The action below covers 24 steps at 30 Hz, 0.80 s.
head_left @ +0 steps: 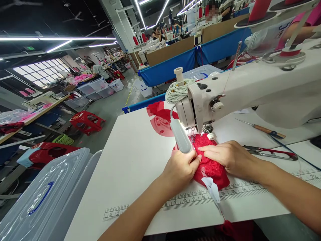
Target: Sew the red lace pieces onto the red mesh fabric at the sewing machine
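Observation:
Red lace fabric [212, 167] lies under the needle area of a white sewing machine [240, 87]. My left hand [181, 167] pinches the fabric's left edge, its thumb and forefinger close to the presser foot. Flat on the lace from the right rests my right hand [225, 154], fingers stretched toward the needle. A white label [212, 188] hangs off the near end of the fabric. The grey machine lamp [180, 135] partly covers the needle area. Sheer red fabric pieces [162, 122] lie behind the machine head.
Thread snips [272, 152] and a wooden-handled awl [265, 130] lie to the right. A printed ruler [185, 201] runs along the table's front. Clear plastic bins [47, 197] stand at left, with red stools [86, 121] beyond. Other people work at machines farther back.

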Motion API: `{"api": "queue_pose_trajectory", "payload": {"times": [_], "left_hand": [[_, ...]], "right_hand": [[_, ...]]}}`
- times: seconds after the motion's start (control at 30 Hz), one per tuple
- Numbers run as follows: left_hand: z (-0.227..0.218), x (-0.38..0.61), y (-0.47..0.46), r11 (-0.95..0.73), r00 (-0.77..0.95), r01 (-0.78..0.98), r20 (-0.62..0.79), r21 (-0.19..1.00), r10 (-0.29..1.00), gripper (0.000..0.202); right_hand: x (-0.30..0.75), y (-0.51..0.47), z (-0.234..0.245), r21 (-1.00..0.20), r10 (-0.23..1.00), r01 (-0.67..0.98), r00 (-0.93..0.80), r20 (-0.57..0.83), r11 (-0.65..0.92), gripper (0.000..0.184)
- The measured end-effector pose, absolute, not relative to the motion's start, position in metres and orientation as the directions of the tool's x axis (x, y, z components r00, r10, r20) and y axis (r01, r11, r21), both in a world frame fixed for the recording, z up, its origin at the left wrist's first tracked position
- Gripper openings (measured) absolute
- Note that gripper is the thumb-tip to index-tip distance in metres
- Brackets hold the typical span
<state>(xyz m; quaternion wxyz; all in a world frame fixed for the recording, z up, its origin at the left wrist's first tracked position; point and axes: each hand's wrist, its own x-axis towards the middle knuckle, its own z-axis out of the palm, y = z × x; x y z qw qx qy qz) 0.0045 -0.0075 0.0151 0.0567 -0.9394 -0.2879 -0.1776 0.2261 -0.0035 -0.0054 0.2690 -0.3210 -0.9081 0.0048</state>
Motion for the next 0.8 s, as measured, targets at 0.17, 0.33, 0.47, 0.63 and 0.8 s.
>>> {"api": "queue_pose_trajectory", "payload": {"times": [0.17,0.33,0.47,0.63,0.8], "left_hand": [[0.028,-0.004,-0.013,-0.872,0.832,0.489,0.297,0.008,0.469,0.056],[0.029,-0.007,-0.012,-0.872,0.841,0.488,0.259,0.015,0.475,0.064],[0.027,-0.007,-0.012,-0.868,0.837,0.496,0.269,-0.007,0.477,0.069],[0.025,-0.007,-0.012,-0.872,0.845,0.490,0.258,-0.018,0.469,0.072],[0.027,-0.006,-0.012,-0.874,0.846,0.486,0.254,-0.007,0.468,0.068]], "right_hand": [[0.228,-0.005,-0.006,-0.181,0.589,0.582,-0.655,0.472,0.793,0.025],[0.227,-0.005,-0.007,-0.178,0.591,0.589,-0.645,0.484,0.788,0.026],[0.226,-0.005,-0.004,-0.180,0.585,0.582,-0.647,0.489,0.793,0.024],[0.227,-0.004,0.000,-0.174,0.572,0.564,-0.678,0.461,0.808,0.024],[0.227,-0.004,-0.008,-0.177,0.590,0.590,-0.643,0.489,0.788,0.026]]}}
